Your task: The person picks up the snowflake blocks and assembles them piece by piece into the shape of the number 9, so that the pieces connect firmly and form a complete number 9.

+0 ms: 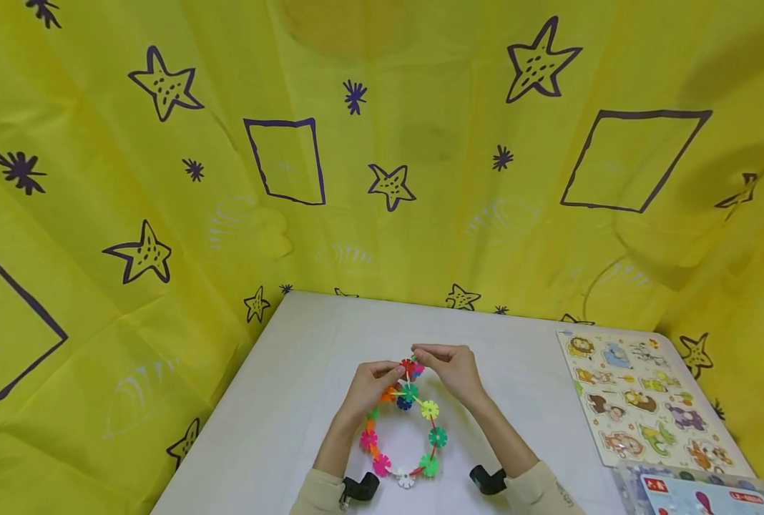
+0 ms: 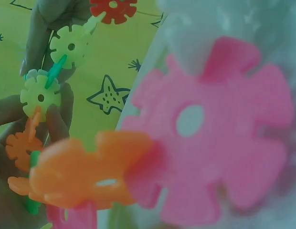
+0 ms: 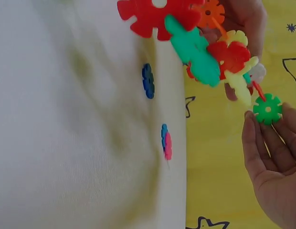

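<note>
A chain of colourful notched plastic discs [image 1: 438, 437] hangs in a loop between both hands. My left hand [image 1: 364, 392] pinches the chain near its upper left; in the left wrist view, fingers [image 2: 56, 121] press on a pale yellow disc [image 2: 29, 101]. Higher up, my right hand [image 1: 457, 370] holds a green disc [image 3: 268, 109] by its edge with the fingertips. That disc joins a red one seen edge-on, close to pale yellow and red discs. A large pink disc [image 2: 234, 119] and an orange disc [image 2: 81, 171] of the chain fill the near left wrist view.
Loose on the white table [image 1: 504, 400] lie a dark blue disc [image 3: 148, 81] and a blue-and-pink pair [image 3: 166, 142]. An animal picture board [image 1: 652, 404] lies at right, before it a clear box [image 1: 629, 479] with a printed card. Yellow patterned cloth [image 1: 446, 236] surrounds the table.
</note>
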Demonstrator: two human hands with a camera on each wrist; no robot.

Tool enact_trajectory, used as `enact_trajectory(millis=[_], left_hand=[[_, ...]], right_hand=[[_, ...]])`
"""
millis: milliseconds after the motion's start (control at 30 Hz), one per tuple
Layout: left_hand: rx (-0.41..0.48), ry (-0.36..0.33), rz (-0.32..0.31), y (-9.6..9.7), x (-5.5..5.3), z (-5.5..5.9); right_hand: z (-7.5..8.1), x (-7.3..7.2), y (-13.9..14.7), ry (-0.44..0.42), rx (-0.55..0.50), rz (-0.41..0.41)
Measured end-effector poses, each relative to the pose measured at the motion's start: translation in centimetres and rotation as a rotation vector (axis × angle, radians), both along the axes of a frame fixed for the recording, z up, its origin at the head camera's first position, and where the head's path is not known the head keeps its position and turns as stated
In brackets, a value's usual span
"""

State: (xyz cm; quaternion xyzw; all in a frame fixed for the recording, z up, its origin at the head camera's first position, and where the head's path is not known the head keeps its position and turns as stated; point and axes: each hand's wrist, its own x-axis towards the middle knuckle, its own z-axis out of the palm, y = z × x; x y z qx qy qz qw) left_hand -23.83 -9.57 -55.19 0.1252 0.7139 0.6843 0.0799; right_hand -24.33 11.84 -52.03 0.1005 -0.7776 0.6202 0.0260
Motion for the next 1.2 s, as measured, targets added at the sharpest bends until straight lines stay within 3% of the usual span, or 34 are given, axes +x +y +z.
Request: enact_trajectory(millis=[167, 667, 900, 1067, 1200], left_hand=[[-0.003, 0.015, 0.059, 0.1, 0.3, 0.3], [0.013, 0.000, 0.101, 0.4, 0.3, 0.6], [-0.019, 0.021, 0.106, 0.3, 0.1, 0.2], [0.000, 0.025, 0.088, 0.4, 0.2, 0.4], [0.010, 0.026, 0.074, 0.3, 0.2, 0.5]], right_hand=[[0.1, 0.2, -0.4, -0.018, -0.011, -0.008], [0.3, 0.0, -0.6, 0.000, 0.030, 0.025], [-0.1, -0.4, -0.4, -0.013, -0.059, 0.065], [-1.0, -1.3, -0.4, -0.029, -0.058, -0.035], [-1.8, -1.9, -0.3, -0.028, 0.125, -0.121]])
